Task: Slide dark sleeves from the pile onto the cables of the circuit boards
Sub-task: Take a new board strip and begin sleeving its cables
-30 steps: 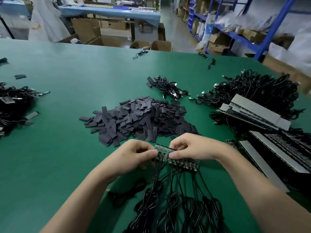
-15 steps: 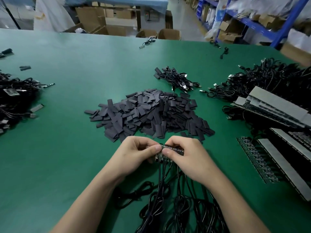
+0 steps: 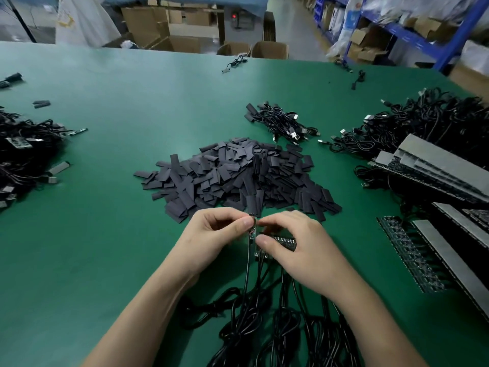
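Small board [image 3: 253, 225] held upright above the green table [image 3: 111, 234], pinched on its left edge between thumb and forefinger of the left hand [image 3: 215, 234]. From the other side it is met by the right hand [image 3: 300, 250], whose curled forefinger and thumb are closed on its right edge, the remaining fingers being folded underneath. A black cable [image 3: 247, 266] is seen hanging from the board's lower end into the tangle of cables [image 3: 277, 337] at the near edge.

Strip of joined boards [image 3: 285, 241] partly covered by the right hand; how it is supported cannot be told.

Pile of dark sleeves [image 3: 238, 176] is located just beyond both hands – on the table, apart from the fingers.

Stacked board panels [image 3: 436, 173] and a heap of cables [image 3: 423, 120] noted at right – a further cable heap [image 3: 23, 154] at left
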A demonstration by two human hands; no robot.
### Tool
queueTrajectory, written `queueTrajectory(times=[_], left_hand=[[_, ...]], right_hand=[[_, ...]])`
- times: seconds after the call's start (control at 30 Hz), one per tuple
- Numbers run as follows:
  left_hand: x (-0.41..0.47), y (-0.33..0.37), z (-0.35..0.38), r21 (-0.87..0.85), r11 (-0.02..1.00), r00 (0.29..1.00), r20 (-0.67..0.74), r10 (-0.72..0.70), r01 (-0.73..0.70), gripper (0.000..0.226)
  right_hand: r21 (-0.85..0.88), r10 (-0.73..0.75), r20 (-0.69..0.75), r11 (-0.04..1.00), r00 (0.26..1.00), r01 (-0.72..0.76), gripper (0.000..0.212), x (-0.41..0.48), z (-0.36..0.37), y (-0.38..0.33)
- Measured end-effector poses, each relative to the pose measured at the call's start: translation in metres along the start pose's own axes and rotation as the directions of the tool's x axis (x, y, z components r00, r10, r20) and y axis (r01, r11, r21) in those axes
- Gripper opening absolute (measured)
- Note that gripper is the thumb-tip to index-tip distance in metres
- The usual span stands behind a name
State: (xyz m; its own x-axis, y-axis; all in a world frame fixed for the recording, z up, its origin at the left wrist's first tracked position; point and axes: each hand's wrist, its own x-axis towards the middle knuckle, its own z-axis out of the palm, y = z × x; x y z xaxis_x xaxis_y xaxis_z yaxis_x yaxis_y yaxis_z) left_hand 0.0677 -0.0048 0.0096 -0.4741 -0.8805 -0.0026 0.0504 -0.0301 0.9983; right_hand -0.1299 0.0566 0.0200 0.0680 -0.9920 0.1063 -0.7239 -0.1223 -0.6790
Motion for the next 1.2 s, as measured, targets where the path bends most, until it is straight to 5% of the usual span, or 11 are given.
queueTrajectory(times=[0.23,0.37,0.53,0.77,0.93,1.07,1.2], left_hand=[[-0.003,0.003,0.015,-0.036,0.988,0.983,-0.110,0.145,-0.150,0.014],[-0.004,0.005,0.016,-0.034,0.987,0.986,-0.061,0.156,-0.159,0.029],[0.011,-0.002,0.002,0.411,0.911,0.975,-0.200,0.092,-0.002,0.015],[0.047,0.002,0.014,0.818,0.564,0.966,-0.225,0.127,0.116,0.033],[0.058,0.002,0.028,0.887,0.390,0.934,-0.326,0.149,0.247,0.044],[0.058,0.002,0.027,0.898,0.375,0.939,-0.307,0.156,0.231,0.031],[0.052,0.002,0.022,0.900,0.391,0.938,-0.286,0.198,0.192,0.020]], right_hand=[[0.431,0.010,0.088,0.901,0.996,-0.047,0.018,-0.004,-0.003,-0.009],[0.598,0.025,0.151,0.794,0.988,-0.112,0.018,-0.008,-0.004,-0.020],[0.839,-0.015,0.227,0.511,0.974,-0.188,0.021,-0.020,-0.030,-0.047],[0.917,-0.022,0.057,0.398,0.998,-0.043,0.024,-0.024,-0.098,-0.059],[0.702,0.171,0.026,0.698,0.985,-0.140,0.023,-0.010,-0.101,-0.032],[0.399,0.288,0.054,0.871,0.956,-0.285,0.027,-0.004,-0.071,0.000],[0.152,0.266,-0.072,0.956,0.961,-0.252,0.029,-0.004,-0.033,0.017]])
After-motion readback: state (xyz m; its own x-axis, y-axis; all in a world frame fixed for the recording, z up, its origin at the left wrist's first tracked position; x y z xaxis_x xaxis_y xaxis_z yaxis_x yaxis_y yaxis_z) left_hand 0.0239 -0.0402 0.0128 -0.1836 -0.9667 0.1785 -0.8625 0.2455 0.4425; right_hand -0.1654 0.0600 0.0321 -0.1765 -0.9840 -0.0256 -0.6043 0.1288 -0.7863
